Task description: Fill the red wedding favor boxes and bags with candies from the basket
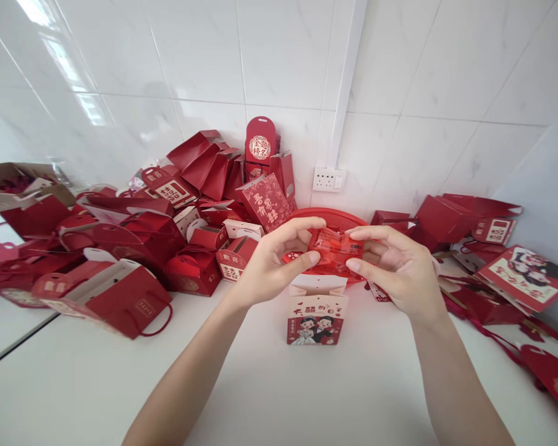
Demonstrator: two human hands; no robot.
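My left hand (276,257) and my right hand (400,266) are raised side by side, each with thumb and fingers pinched on a shiny red see-through packet (335,243). Whether it is one packet or two touching ones, I cannot tell. Just below it, a small gift box (314,328) stands upright on the table with its top flaps up; a cartoon bride and groom are printed on its front. Behind the packet is a red mesh basket (346,217), partly covered by my hands, with red items in it.
Many red gift boxes (121,300) and bags are heaped on the left of the white table (242,384). More red boxes (449,218) and ribbons lie at the right. A tiled wall with a socket (325,179) rises behind.
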